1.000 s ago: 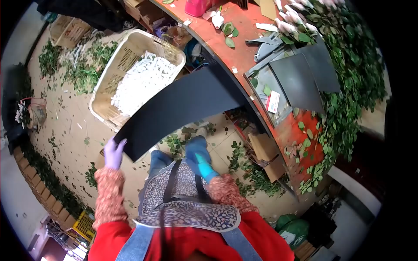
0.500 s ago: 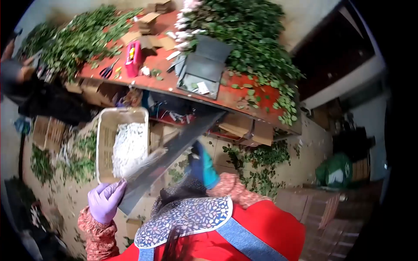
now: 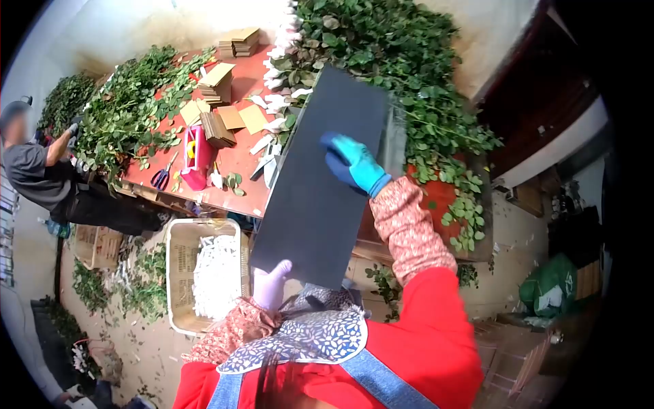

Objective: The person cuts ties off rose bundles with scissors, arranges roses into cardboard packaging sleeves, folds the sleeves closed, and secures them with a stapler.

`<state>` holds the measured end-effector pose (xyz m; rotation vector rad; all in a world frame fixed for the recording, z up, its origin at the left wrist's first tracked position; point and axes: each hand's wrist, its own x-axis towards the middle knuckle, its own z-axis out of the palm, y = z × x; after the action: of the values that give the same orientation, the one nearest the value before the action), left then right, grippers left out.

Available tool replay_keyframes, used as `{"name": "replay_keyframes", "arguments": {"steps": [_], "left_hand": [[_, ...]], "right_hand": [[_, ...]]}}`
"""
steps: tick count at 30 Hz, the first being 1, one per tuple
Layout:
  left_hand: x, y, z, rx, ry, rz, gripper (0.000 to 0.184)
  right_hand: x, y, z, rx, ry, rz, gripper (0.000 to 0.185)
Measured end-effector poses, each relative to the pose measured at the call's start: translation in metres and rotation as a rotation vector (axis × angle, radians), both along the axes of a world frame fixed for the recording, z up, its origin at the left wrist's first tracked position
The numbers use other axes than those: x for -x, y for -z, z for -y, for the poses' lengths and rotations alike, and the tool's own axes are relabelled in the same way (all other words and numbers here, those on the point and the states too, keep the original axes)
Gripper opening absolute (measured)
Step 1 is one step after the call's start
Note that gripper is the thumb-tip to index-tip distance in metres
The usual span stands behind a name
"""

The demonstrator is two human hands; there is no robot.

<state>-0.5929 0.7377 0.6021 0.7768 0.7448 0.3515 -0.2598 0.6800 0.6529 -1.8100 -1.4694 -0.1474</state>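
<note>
A long black sheet [image 3: 310, 211] spans from the worktable toward my body, its far end lying over the grey panel [image 3: 396, 140] at the table's edge. My left hand [image 3: 271, 285], in a lilac glove, grips its near left corner, thumb on top and the other fingers hidden underneath. On the upper right part of the sheet rests my right hand [image 3: 355, 165] in a blue and teal glove. Its fingers lie flat over the black surface, somewhat blurred.
Leafy stems [image 3: 388, 54] are heaped on the red table [image 3: 255, 194]. Cardboard pieces [image 3: 216, 85], scissors [image 3: 163, 174] and a pink holder [image 3: 196, 157] lie left. A cream crate [image 3: 176, 279] with white pieces stands below. Another person [image 3: 41, 163] works at far left.
The black sheet has swung up and flattened over the table edge. My left hand has moved right with its corner; my right hand has risen from near my body onto the sheet.
</note>
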Motion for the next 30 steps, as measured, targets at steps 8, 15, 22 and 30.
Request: {"name": "replay_keyframes", "arguments": {"steps": [8, 15, 22, 30], "left_hand": [[-0.06, -0.042, -0.02, -0.084, 0.194, 0.056, 0.047], [-0.095, -0.053, -0.099, -0.076, 0.688, 0.285, 0.042], [-0.144, -0.031, -0.251, -0.598, 0.668, 0.123, 0.016], [-0.276, 0.093, -0.244, -0.21, 1.177, 0.228, 0.037]], "right_hand": [[-0.066, 0.076, -0.048, 0.404, -0.353, -0.33, 0.029], [-0.067, 0.116, -0.065, 0.675, -0.487, -0.178, 0.034], [-0.069, 0.132, -0.065, 0.729, -0.448, -0.126, 0.036], [-0.07, 0.141, -0.063, 0.635, -0.363, -0.065, 0.043]]}}
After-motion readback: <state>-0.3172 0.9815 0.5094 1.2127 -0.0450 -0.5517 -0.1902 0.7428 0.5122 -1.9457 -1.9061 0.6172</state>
